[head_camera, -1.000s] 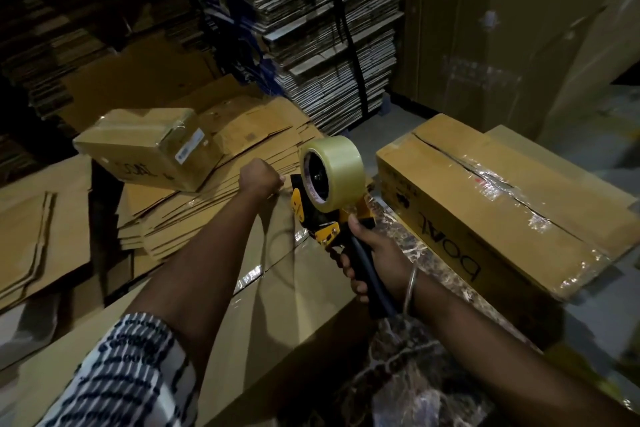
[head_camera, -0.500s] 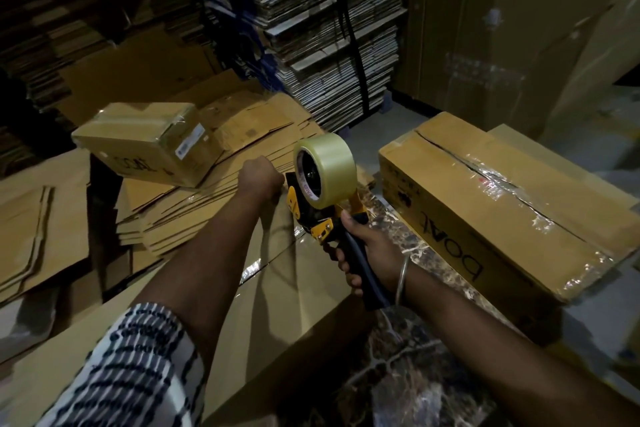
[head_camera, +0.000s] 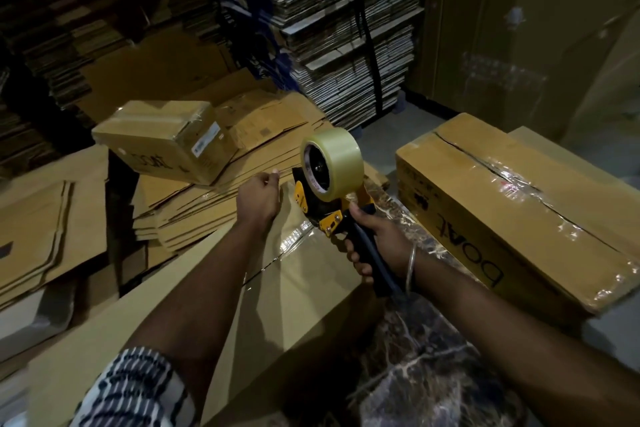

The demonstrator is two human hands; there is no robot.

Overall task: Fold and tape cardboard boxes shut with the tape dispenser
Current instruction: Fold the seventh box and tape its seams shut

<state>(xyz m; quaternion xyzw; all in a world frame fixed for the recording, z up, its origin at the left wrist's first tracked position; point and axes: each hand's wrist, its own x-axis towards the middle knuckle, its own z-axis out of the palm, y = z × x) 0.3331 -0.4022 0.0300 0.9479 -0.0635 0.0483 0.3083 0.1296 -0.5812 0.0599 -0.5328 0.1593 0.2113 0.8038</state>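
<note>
— Storeroom is looking dim; flattened cardboard stacks (head_camera: 339,28) lining the back. Hands?
— Right hand (head_camera: 377,243) is gripping the tape dispenser (head_camera: 329,184) on the box (head_camera: 277,288); left hand (head_camera: 258,199) curled at its far end, maybe pinching tape.

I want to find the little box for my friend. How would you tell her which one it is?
Look left of the tape dispenser for the pile of flat cardboard. The little box sits tilted on top of that pile. Unlike the long boxes nearby, it is short and has a white label on its side.
</note>
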